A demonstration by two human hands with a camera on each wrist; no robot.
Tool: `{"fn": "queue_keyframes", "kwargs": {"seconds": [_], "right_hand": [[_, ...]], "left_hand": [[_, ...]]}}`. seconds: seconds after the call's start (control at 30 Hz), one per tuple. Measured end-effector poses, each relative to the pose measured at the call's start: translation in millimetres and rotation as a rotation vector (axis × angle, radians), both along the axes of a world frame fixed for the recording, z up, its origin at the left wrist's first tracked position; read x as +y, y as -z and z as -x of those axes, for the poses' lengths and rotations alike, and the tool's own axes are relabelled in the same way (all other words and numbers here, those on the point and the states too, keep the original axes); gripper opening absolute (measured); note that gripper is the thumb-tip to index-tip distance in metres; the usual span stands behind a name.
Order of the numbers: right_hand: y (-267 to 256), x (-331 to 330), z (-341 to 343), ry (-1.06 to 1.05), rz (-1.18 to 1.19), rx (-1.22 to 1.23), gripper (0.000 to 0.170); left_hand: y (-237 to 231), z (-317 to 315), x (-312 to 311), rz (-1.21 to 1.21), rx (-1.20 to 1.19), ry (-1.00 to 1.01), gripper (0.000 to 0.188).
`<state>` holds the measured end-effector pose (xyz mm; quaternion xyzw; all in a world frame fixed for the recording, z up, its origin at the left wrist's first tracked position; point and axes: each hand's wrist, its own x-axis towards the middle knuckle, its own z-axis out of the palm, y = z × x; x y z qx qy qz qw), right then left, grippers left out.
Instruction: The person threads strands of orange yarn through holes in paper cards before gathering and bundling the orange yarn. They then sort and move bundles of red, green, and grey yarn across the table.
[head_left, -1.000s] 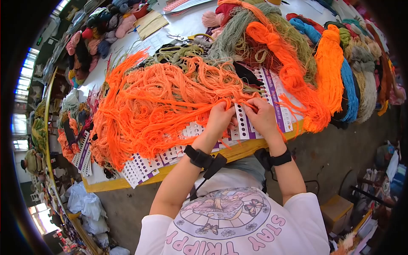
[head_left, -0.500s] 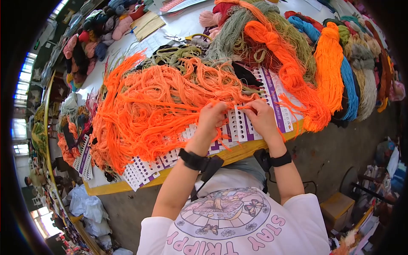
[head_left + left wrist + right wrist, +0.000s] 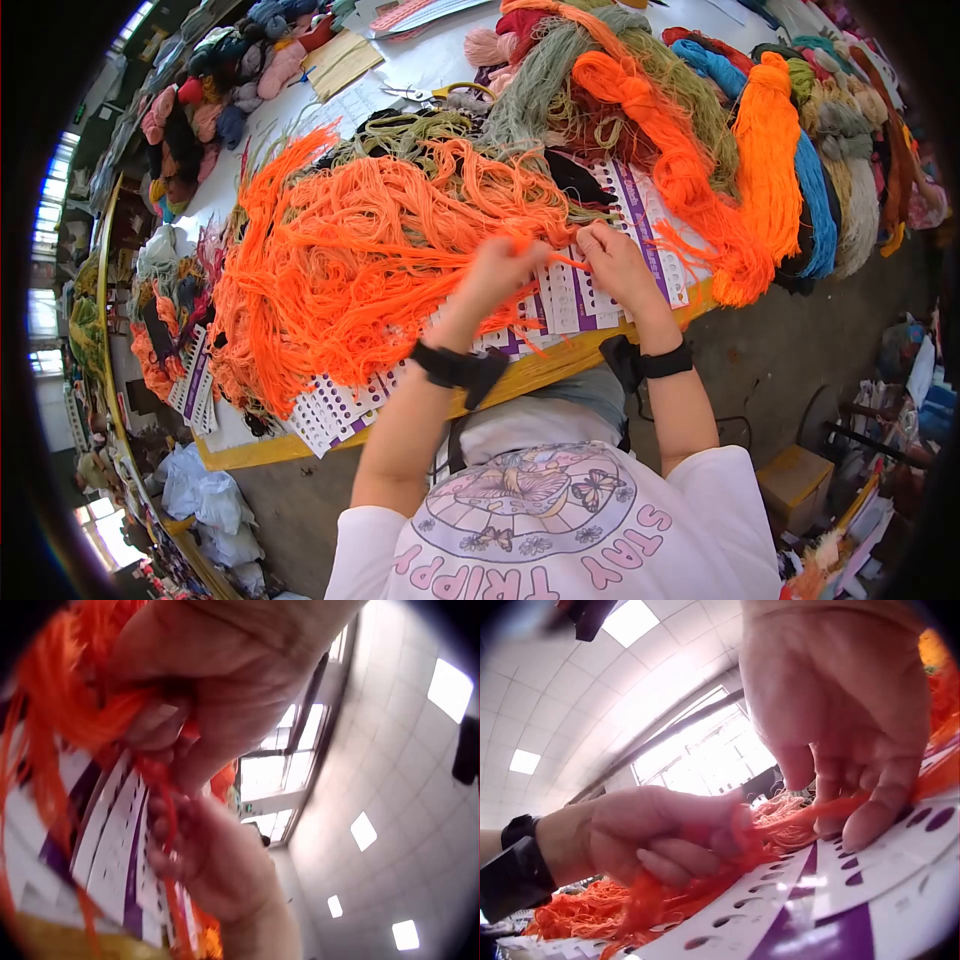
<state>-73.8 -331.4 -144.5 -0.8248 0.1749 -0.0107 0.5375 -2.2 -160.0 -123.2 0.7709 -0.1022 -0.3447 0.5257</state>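
Observation:
Loose orange yarn (image 3: pixel 340 260) is heaped across the table before the person. At the pile's right end the left hand (image 3: pixel 503 272) grips a bundle of it, blurred in the head view. A short orange strand (image 3: pixel 810 816) runs from the left hand to the right hand (image 3: pixel 615 262). The right hand pinches that strand between thumb and fingers, close over white-and-purple punched cards (image 3: pixel 562 300). In the left wrist view, orange loops (image 3: pixel 82 712) spill out past the curled left fingers. Part of the strand inside each hand is hidden by the fingers.
A bright orange hank (image 3: pixel 768 170) and other coloured hanks hang over the table's right side. Scissors (image 3: pixel 410 94) lie behind the pile. More punched cards (image 3: pixel 335 408) stick out along the yellow table edge (image 3: pixel 255 453). Yarn balls (image 3: pixel 285 70) sit at the back left.
The left hand first drew a little left, then came back up and right, twisting over. The orange strand now shows taut between both hands. The right hand has shifted slightly up toward the pile.

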Motion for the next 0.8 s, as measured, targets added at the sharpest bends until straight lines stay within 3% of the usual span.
{"fn": "queue_keyframes", "kwargs": {"seconds": [0.03, 0.07, 0.17, 0.23, 0.33, 0.43, 0.5, 0.6, 0.63, 0.8], "right_hand": [[-5.2, -2.9, -0.2, -0.018, -0.037, 0.051, 0.028], [-10.5, -4.0, -0.1, -0.036, -0.075, 0.101, 0.027], [-24.7, -1.3, -1.4, 0.034, -0.186, 0.200, 0.023], [-17.8, -1.2, -1.8, 0.048, -0.181, 0.172, 0.022], [-13.6, -1.2, 0.6, 0.049, -0.160, 0.149, 0.022], [-10.6, 5.8, -3.1, 0.017, -0.035, 0.032, 0.020], [-11.0, 21.3, -12.2, -0.053, 0.095, -0.129, 0.019], [-67.3, 83.3, -17.0, -0.074, -0.417, -0.218, 0.015], [-81.6, 97.6, -16.3, -0.081, -0.559, -0.252, 0.015], [-101.7, 119.0, -16.6, -0.104, -0.757, -0.330, 0.015]], "left_hand": [[-12.9, -16.4, 17.6, -0.046, 0.204, -0.126, 0.025], [-33.2, -29.4, 41.3, -0.008, 0.260, -0.252, 0.022], [-38.4, -86.8, 138.9, 0.358, 0.431, -0.307, 0.019], [-36.1, -108.8, 196.3, 0.451, 0.361, -0.465, 0.021], [-37.3, -122.9, 247.9, 0.125, -0.057, -0.836, 0.027], [-64.3, -85.2, 211.5, -0.012, -0.108, -0.734, 0.039], [-60.1, -61.9, 182.4, 0.466, 0.112, -0.357, 0.051], [-95.9, -12.8, 109.9, 0.705, 0.276, -0.129, 0.057], [-101.0, -6.5, 102.0, 0.670, 0.248, -0.106, 0.057], [-113.0, 7.8, 81.9, 0.646, 0.189, -0.058, 0.051]]}}
